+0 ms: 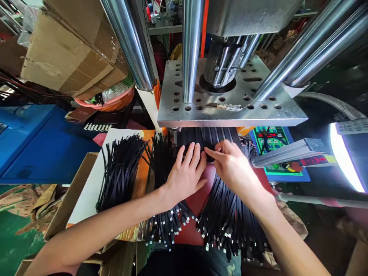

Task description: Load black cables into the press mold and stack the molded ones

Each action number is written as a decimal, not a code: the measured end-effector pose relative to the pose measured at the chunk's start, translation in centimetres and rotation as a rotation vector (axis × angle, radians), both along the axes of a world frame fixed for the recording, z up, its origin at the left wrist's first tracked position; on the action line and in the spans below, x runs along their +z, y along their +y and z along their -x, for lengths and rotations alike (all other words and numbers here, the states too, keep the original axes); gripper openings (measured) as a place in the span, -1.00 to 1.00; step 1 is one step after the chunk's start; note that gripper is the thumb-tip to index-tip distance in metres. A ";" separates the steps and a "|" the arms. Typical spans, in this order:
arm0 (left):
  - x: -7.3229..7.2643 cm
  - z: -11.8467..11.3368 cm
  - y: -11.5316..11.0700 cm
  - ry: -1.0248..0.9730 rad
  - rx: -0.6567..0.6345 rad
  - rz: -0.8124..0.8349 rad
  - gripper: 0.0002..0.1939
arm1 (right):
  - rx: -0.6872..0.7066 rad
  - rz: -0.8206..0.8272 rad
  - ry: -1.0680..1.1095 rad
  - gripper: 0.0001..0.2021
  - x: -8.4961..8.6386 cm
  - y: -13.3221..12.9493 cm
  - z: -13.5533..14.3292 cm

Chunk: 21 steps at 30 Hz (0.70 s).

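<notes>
My left hand point(186, 170) lies with its fingers spread over the front of a dark, grooved block point(186, 134) below the steel plate. Nothing shows in its grip. Beside it, my right hand point(230, 161) has its index finger stretched out to the block's front edge, with the other fingers partly curled. I see nothing held between finger and thumb. Black cables with silvery plug ends hang below the hands, one bunch point(230, 214) under my right wrist and another point(165, 218) by my left forearm. My fingers hide part of the block's edge.
A steel plate point(172, 111) on upright rods overhangs the block, with a knife-like tool point(227, 106) on top. More black cables point(122, 168) lie on a white board at left. A control panel point(273, 142), metal bar point(287, 151) and bright lamp point(343, 157) stand at right.
</notes>
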State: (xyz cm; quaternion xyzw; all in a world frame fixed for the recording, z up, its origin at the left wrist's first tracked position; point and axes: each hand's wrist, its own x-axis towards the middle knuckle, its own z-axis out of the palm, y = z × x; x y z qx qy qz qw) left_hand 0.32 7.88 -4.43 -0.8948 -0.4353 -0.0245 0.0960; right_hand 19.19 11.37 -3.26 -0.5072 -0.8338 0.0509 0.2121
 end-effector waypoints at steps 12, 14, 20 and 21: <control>3.8 0.4 9.1 -0.140 0.126 0.219 -0.56 | -0.093 0.119 -0.181 -0.53 0.5 8.6 3.1; 3.2 0.4 10.2 -0.186 0.146 0.218 -0.59 | -0.088 0.123 -0.126 -0.53 0.0 10.2 3.3; 2.5 0.1 13.6 -0.266 0.142 0.179 -0.65 | -0.023 0.063 0.229 -0.54 1.3 11.7 3.8; 2.8 0.5 13.1 -0.278 0.121 0.169 -0.66 | -0.004 0.060 0.247 -0.54 1.6 10.4 3.3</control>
